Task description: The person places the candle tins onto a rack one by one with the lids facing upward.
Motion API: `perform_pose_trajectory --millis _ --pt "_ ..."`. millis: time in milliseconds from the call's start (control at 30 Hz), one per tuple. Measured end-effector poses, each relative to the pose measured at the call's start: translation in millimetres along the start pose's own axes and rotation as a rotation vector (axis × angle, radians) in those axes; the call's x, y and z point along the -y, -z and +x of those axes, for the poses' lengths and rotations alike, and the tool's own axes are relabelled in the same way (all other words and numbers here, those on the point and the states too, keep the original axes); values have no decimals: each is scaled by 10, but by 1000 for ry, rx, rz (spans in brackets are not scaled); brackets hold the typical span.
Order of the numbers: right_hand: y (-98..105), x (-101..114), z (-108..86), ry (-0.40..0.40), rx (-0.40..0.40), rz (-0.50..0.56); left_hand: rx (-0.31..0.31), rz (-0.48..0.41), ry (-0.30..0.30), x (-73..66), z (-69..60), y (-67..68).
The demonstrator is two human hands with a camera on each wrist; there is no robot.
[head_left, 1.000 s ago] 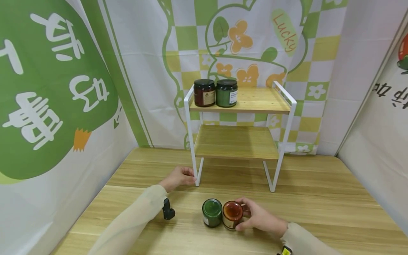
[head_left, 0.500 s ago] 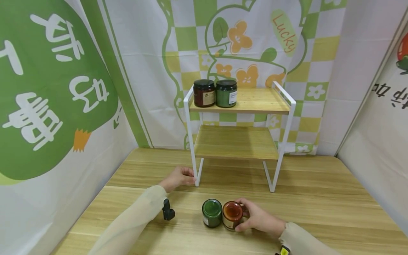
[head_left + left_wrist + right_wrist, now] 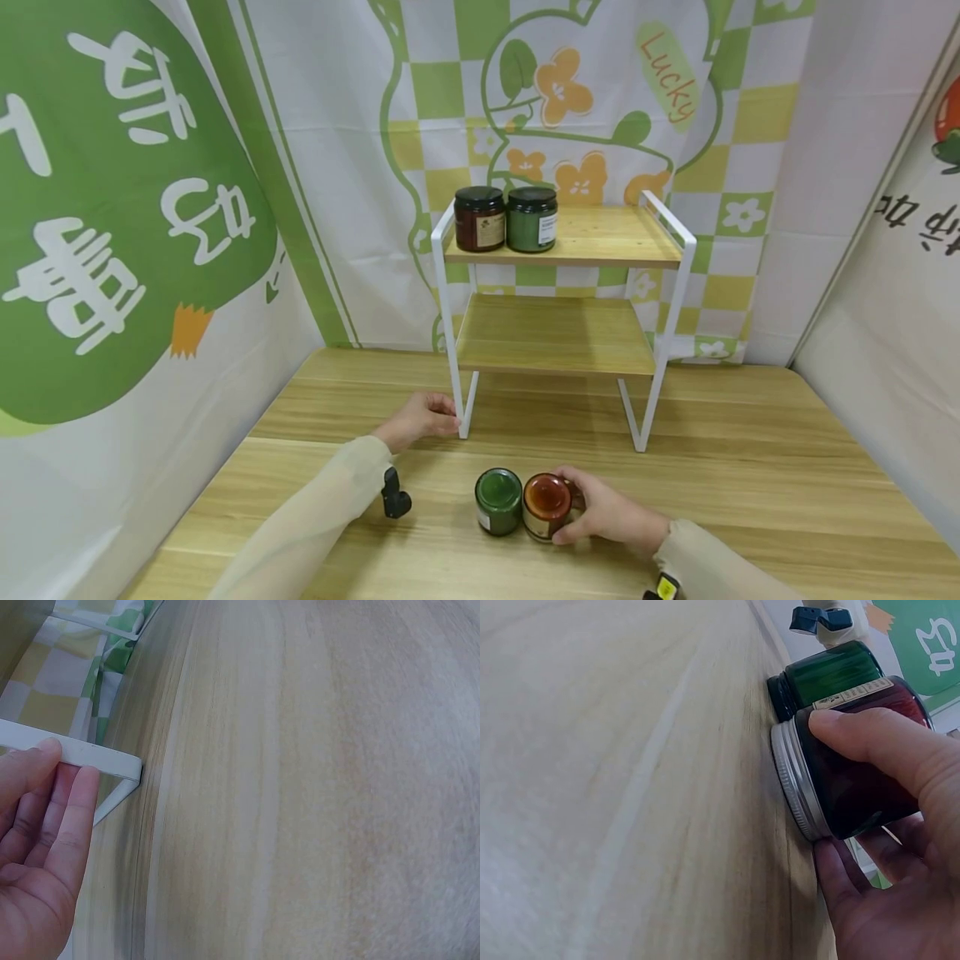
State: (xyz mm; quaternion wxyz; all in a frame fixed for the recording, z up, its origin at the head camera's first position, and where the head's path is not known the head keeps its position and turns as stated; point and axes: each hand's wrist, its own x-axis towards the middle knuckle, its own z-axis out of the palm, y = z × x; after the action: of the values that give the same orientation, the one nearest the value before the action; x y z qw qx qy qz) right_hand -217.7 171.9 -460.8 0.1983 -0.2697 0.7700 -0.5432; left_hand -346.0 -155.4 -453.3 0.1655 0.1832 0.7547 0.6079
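In the head view my left hand (image 3: pixel 420 421) is at the lower front left leg of a white-framed two-tier shelf rack (image 3: pixel 555 335). The left wrist view shows its thumb and fingertips pinching that white leg (image 3: pixel 112 760). My right hand (image 3: pixel 611 512) grips an amber-red glass jar (image 3: pixel 547 500) from its right side, thumb in front and fingers behind. This jar stands upside down on the table, its silver lid (image 3: pixel 799 780) lowest in the right wrist view. Close at its left, a green glass jar (image 3: pixel 498 500) is likewise upside down.
On the rack's top shelf, at the left, a dark red jar (image 3: pixel 480 221) and a green jar (image 3: pixel 532 221) stand upright with black lids. The rack is on a wooden table (image 3: pixel 757 467). Printed cloth (image 3: pixel 360 167) hangs behind and along both sides.
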Motion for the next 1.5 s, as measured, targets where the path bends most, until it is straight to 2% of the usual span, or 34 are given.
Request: perform_pose_trajectory --millis 367,733,1033,1167,1300,1400,1500 --pt "10 5 5 -35 10 -27 0 4 16 -20 -19 2" --pt "14 21 22 -48 13 10 -5 0 21 -14 -16 14" --pt "36 50 9 -47 -32 -7 1 -10 15 -40 -28 0" --pt "92 116 11 19 -95 -45 -5 -13 14 -37 -19 -9" --pt "195 243 34 131 -155 -106 -8 -7 6 -22 -11 -8" --pt "265 367 41 177 -201 -107 -5 -3 1 -9 -10 -2" --pt "323 499 37 186 -237 -83 1 -2 -3 -2 -10 4"
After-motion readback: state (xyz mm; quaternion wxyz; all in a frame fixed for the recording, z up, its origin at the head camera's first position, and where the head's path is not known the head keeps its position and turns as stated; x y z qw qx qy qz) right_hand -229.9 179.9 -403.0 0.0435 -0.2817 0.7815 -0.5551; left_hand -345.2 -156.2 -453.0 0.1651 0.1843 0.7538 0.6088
